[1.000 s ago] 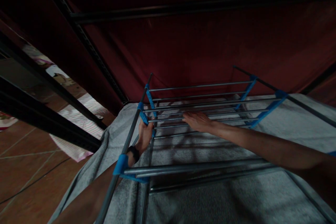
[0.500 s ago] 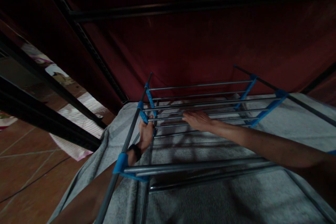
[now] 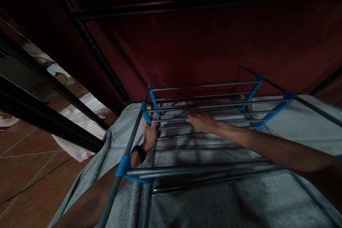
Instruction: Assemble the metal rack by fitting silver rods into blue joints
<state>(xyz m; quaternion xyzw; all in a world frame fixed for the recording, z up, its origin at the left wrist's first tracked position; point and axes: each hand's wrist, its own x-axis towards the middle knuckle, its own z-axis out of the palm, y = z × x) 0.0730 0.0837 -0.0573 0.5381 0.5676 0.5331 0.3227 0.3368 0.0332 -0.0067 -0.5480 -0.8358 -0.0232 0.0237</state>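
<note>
A rack of grey metal tubes (image 3: 203, 168) with blue plastic connectors (image 3: 124, 165) lies on grey cloth. My left hand (image 3: 149, 133), with a black band on the wrist, reaches inside the left side of the frame. It closes around the left blue bracket (image 3: 146, 117) where a crossbar's end meets it; some of its fingers are hidden behind the bracket. My right hand (image 3: 201, 122) lies over the middle of the crossbars, its fingers curled onto one metal tube (image 3: 172, 119). The undersides of those fingers are out of sight. On the right, another blue bracket (image 3: 272, 114) bears the crossbars' far ends.
Grey cloth (image 3: 213, 206) spreads beneath the rack. Behind it hangs a dark red sheet (image 3: 203, 50), crossed by a black metal bar (image 3: 160, 6). Black posts (image 3: 53, 121) stand at left, over a tiled floor (image 3: 32, 171) with a striped cloth (image 3: 80, 128) and a cable.
The view has shifted very slightly. Both hands keep their places on the rack, with hardly any movement.
</note>
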